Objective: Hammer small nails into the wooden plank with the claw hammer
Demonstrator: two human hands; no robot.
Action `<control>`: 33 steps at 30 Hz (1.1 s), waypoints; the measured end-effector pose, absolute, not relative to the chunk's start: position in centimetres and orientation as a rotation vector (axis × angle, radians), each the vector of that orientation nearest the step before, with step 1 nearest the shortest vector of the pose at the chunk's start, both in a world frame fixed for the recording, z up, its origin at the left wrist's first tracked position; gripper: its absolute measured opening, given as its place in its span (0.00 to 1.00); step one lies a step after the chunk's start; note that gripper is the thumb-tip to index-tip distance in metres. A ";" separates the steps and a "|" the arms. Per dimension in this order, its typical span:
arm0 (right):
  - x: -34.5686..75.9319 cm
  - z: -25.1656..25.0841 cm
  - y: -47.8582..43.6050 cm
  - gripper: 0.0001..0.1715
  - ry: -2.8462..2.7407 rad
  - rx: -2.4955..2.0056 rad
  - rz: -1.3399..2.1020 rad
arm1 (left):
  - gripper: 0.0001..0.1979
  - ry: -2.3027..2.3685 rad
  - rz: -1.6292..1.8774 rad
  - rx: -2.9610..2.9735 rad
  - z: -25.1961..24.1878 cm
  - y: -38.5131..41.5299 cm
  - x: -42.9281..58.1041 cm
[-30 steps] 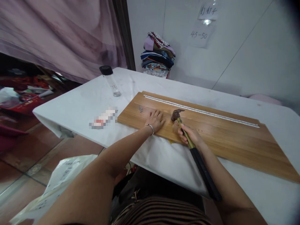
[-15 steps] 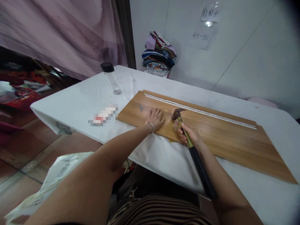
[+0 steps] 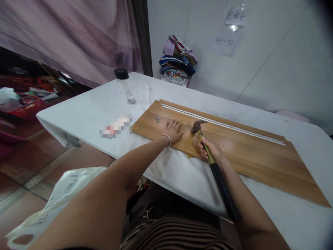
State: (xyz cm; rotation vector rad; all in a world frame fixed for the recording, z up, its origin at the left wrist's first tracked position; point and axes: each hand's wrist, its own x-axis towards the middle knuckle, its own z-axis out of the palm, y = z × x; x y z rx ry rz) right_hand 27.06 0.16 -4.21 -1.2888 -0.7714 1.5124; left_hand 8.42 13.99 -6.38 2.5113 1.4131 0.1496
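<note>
My left hand (image 3: pixel 173 131) lies flat with fingers spread on a long wooden board (image 3: pixel 255 152). A small heap of nails (image 3: pixel 157 119) rests on the board just left of that hand. My right hand (image 3: pixel 210 147) is wrapped round the upper handle of a claw hammer (image 3: pixel 199 127), close below its rusty head. The head is at the board's surface, and the black grip slants down toward my body. Two white strips (image 3: pixel 221 123) run along the board's far side. Small dark marks (image 3: pixel 221 144) show on the wood to the right of the hammer.
The board lies on a table with a white cover (image 3: pixel 85 104). A clear bottle with a black lid (image 3: pixel 126 86) stands at the back left, with a blurred-out item (image 3: pixel 116 126) nearer. Folded clothes (image 3: pixel 178 62) are stacked by the wall. A plastic bag (image 3: pixel 65 187) hangs low at left.
The view has shifted very slightly. Both hands and the hammer keep their places on the board.
</note>
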 end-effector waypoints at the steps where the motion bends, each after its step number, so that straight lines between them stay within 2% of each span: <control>1: 27.1 -4.2 0.2 0.26 -0.773 -1.290 1.515 | 0.29 1.416 0.157 2.513 -6.4 14.0 8.4; 33: 27.1 -5.0 0.5 0.29 -0.741 -1.228 1.531 | 0.28 1.439 0.208 2.590 -6.8 13.6 8.6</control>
